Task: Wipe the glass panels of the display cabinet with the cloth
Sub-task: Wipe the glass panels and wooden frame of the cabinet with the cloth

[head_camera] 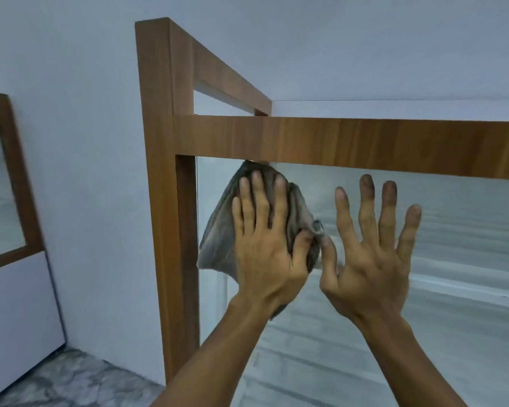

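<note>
Our left hand (265, 239) lays straight fingers over the cloth (218, 230), pressing it flat to the glass (453, 245) at the top left corner, just under the frame (365, 142). Our right hand (373, 254) is just beside it, fingers splayed and holding nothing; we cannot tell whether it touches the glass. We judge the wiping under way, with most of the streaked glass left. The next move calls for firm strokes rightward and down.
</note>
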Demonstrator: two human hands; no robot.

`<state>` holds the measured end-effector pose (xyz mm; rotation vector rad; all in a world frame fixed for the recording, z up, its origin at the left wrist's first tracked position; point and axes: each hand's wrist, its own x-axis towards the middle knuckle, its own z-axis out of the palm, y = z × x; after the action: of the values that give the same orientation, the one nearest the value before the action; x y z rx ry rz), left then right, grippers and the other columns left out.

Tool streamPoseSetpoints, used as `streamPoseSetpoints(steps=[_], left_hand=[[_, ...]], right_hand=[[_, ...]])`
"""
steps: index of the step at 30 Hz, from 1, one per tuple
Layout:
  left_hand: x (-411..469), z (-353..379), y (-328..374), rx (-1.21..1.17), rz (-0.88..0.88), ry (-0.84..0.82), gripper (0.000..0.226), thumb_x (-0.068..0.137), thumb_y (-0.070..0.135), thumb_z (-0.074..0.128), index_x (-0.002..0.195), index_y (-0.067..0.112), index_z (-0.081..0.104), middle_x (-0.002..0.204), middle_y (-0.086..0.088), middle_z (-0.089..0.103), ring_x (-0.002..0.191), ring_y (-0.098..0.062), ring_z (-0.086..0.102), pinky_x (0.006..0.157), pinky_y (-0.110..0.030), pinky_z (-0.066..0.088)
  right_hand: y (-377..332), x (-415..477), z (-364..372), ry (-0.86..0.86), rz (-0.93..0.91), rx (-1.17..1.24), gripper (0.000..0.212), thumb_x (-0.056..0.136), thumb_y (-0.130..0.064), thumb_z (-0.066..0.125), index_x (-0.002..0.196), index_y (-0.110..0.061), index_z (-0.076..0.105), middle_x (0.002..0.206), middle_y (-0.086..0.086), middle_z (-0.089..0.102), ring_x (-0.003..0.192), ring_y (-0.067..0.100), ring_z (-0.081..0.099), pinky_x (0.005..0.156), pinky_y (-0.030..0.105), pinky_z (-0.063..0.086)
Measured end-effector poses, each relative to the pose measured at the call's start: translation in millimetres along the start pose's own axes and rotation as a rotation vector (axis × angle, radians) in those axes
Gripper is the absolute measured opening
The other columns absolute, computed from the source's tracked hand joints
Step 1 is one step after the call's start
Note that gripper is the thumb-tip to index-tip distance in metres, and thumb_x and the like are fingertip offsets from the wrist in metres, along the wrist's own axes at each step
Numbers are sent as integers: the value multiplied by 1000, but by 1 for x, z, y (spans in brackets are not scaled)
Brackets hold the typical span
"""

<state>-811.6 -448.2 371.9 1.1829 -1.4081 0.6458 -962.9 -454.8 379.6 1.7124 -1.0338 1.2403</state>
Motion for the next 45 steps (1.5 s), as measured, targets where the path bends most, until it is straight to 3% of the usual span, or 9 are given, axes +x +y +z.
streamPoseSetpoints(steps=[2,6,13,18,24,30,35,40,45], left_hand=[[2,-6,-21,33,54,-21,87,96,48,43,166,16,0,174,-8,-6,161,-27,-9,130,-44,-9],[27,-3,-8,-25,-405,196,84,104,59,29,165,6,4,174,-14,0,162,-29,-6,130,-55,2],[16,-1,-1,-105,138,0,75,101,37,42,164,8,15,173,-17,5,161,-32,-4,130,-49,-7],[22,8,18,44,-299,170,74,106,47,31,165,7,12,173,-20,8,160,-38,1,130,-56,0],[1,28,57,26,237,-14,70,103,48,44,164,17,25,172,-15,15,161,-36,1,129,-57,-1],[16,33,97,81,-328,121,78,106,53,33,165,5,16,172,-23,8,158,-47,2,125,-67,3],[-4,50,126,105,157,-17,74,106,56,28,166,14,17,173,-17,11,161,-35,-4,129,-56,-3],[0,57,147,106,-152,110,73,106,52,31,165,12,16,172,-20,12,159,-44,6,127,-64,5],[-9,68,166,118,165,-7,71,106,53,31,166,17,20,173,-16,12,161,-38,2,129,-59,1]], right_hand=[[0,0,-1,5,2,6,67,100,-38,44,161,-13,32,170,17,18,159,35,5,127,60,-1],[-2,-2,0,18,2,28,64,101,-37,44,159,-12,35,169,18,20,159,36,9,127,60,2],[16,-5,-17,68,-50,312,60,87,-3,62,146,1,50,162,25,32,157,39,20,128,55,17],[71,-11,-36,132,72,2,56,98,-30,55,149,-10,51,163,27,31,155,48,17,123,70,13],[74,-15,-31,60,53,-60,60,102,-38,46,158,-16,38,167,25,20,157,46,12,123,71,6],[97,-20,-52,4,5,133,57,100,-27,51,154,-10,44,167,20,24,159,36,15,128,60,12],[144,-24,-67,56,40,-74,61,102,-42,50,156,-15,42,167,21,25,157,41,13,125,66,5],[146,-25,-67,14,65,-112,68,102,-45,43,161,-15,29,168,25,16,158,42,9,125,67,3],[168,-29,-89,-35,-65,-2,66,98,-32,55,159,-15,36,169,19,19,159,35,12,128,60,12]])
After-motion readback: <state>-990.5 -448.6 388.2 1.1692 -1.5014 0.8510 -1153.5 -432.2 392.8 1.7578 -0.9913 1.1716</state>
